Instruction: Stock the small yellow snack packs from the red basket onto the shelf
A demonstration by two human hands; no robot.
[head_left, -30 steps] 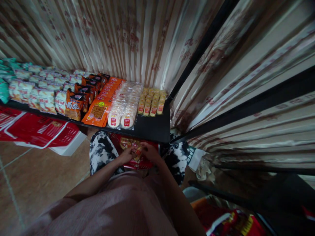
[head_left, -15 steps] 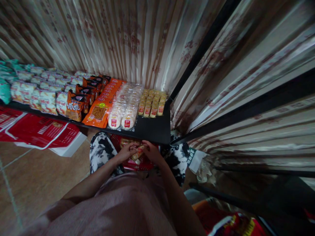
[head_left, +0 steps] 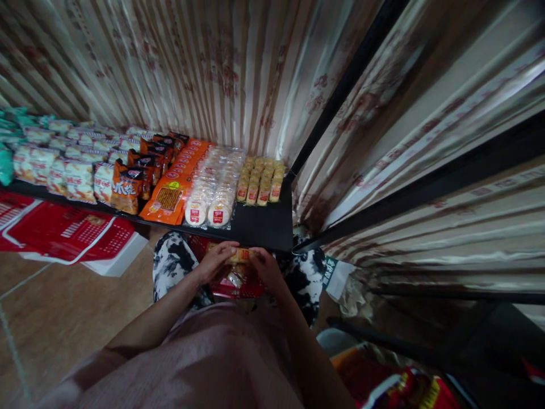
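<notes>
Between my hands is a small yellow wrapped snack with a red and yellow label (head_left: 239,255), held level by its two ends. My left hand (head_left: 216,262) is closed on its left end and my right hand (head_left: 264,266) on its right end. Beneath them, in my lap, sits a red basket (head_left: 251,291) with more wrapped snacks, partly hidden by the hands. Just beyond, on the black shelf (head_left: 264,224), rows of matching yellow snacks (head_left: 260,180) stand beside round white crackers in clear wrappers (head_left: 213,193).
Left along the shelf lie orange snack packets (head_left: 170,190), orange and black bags (head_left: 126,187), white bags (head_left: 79,179) and green bags (head_left: 12,136). A red box (head_left: 76,227) is under the shelf. Black posts (head_left: 340,96) and a striped curtain (head_left: 230,74) rise behind; red packages (head_left: 395,386) lie lower right.
The snack in my hands has turned from a slant to level and moved slightly up. My left fingers have shifted to its left end. The shelf goods stay the same.
</notes>
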